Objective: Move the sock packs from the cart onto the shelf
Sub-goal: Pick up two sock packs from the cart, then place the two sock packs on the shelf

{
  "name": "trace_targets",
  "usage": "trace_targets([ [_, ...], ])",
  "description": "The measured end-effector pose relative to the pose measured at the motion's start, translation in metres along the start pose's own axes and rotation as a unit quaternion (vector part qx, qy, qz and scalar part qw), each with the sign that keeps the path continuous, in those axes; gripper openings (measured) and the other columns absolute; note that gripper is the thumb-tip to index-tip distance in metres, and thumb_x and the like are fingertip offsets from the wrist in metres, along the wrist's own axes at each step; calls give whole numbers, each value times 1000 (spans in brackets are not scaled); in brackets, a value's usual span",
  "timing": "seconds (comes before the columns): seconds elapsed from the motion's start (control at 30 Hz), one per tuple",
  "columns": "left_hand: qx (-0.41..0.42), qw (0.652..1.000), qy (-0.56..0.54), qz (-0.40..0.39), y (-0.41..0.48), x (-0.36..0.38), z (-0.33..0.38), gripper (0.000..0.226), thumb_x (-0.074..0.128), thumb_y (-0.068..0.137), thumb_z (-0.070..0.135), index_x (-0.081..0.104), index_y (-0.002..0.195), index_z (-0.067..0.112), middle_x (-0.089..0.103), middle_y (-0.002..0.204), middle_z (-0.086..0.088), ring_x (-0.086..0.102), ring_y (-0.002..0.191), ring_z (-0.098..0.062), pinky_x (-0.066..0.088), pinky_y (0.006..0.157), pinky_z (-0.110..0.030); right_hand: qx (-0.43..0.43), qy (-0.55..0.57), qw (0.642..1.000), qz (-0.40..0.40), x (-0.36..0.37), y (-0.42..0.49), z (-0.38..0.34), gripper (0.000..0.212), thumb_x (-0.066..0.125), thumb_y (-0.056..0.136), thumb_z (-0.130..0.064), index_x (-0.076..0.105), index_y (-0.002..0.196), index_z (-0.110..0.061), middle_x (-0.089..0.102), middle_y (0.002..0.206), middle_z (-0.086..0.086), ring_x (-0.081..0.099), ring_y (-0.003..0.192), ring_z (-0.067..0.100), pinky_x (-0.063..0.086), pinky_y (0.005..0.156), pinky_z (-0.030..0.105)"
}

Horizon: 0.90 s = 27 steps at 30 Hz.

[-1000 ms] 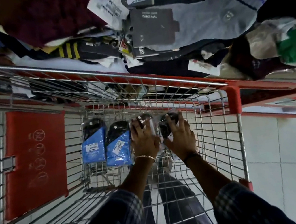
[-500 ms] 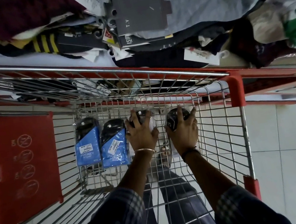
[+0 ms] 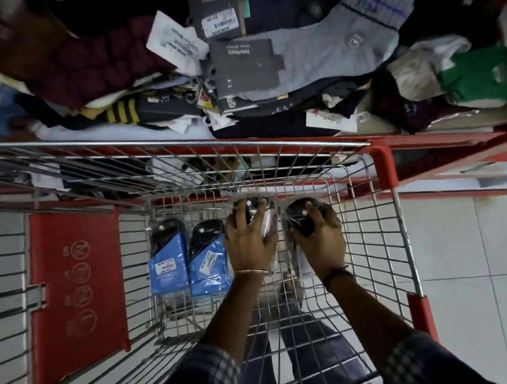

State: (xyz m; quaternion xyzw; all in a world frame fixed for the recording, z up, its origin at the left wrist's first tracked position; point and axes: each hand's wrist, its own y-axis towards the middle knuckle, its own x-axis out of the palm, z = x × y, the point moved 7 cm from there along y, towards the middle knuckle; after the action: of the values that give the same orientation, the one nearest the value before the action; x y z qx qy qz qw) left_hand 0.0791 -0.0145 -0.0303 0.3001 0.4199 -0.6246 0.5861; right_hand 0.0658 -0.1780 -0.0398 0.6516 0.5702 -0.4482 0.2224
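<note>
Two blue-and-black sock packs lie side by side in the wire cart point(image 3: 381, 238): one at the far left point(image 3: 168, 263) and one beside it point(image 3: 207, 264). To their right, my left hand point(image 3: 248, 245) grips a third sock pack point(image 3: 268, 222), mostly hidden under the fingers. My right hand point(image 3: 320, 241) grips a fourth sock pack point(image 3: 299, 218), its dark top showing above my fingers. Beyond the cart's far rim runs the red-edged shelf point(image 3: 454, 137), heaped with loose socks point(image 3: 306, 49).
A red plastic child-seat flap point(image 3: 73, 291) hangs on the cart's left side. Pale floor tiles point(image 3: 494, 271) lie right of the cart. Tagged socks and a green pack point(image 3: 484, 75) crowd the shelf. My legs show through the cart floor.
Both hands have closed more firmly over their packs and the right hand's pack has tilted up slightly. My view has shifted, showing more of the shelf.
</note>
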Motion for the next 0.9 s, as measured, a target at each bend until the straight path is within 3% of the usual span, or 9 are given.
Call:
trace_targets([
  [0.17,63,995,-9,75,-10,-62,23,57,46,80,55,48,132,30,37,145,-9,46,115,-45,50,74,-56,-52,25,997,56,-56,-12,-43,59,78,73,-30,55,125,-13,44,132,22,55,104,42,58,66,48],
  [0.43,160,965,-45,202,-24,-174,72,62,50,84,48,36,140,25,33,148,-8,41,124,-39,39,96,-51,-143,90,968,185,-172,-32,-113,53,86,63,-24,63,109,-10,53,119,20,59,98,36,53,67,36],
  [0.5,178,955,-69,225,-17,-185,76,63,55,84,43,34,141,24,31,148,-8,40,128,-38,38,99,-53,-132,96,962,218,-186,-28,-118,53,87,60,-26,65,106,-12,55,112,18,59,93,33,50,63,30],
  [0.57,232,926,-75,289,-36,-240,104,64,58,84,38,34,141,22,35,147,-10,40,128,-37,38,99,-54,-176,116,936,281,-241,-50,-144,51,87,59,-30,65,103,-13,55,108,16,59,89,30,49,59,27],
  [0.7,223,897,-125,360,-37,-298,136,67,56,86,37,31,143,12,33,147,-8,32,132,-28,32,105,-50,-190,135,911,341,-297,-56,-173,50,87,60,-35,65,100,-14,54,104,13,58,86,25,53,53,31],
  [0.8,215,885,-171,376,-33,-333,160,76,55,85,40,23,146,10,31,148,-12,26,133,-28,32,106,-51,-218,148,880,394,-339,-62,-196,48,86,61,-35,65,100,-14,52,102,13,56,83,25,52,53,33],
  [0.9,231,860,-211,403,-28,-372,188,80,58,82,38,20,147,10,27,148,-11,21,134,-22,27,109,-42,-237,167,849,443,-384,-63,-221,49,86,60,-34,65,101,-16,53,103,13,55,86,24,46,56,27],
])
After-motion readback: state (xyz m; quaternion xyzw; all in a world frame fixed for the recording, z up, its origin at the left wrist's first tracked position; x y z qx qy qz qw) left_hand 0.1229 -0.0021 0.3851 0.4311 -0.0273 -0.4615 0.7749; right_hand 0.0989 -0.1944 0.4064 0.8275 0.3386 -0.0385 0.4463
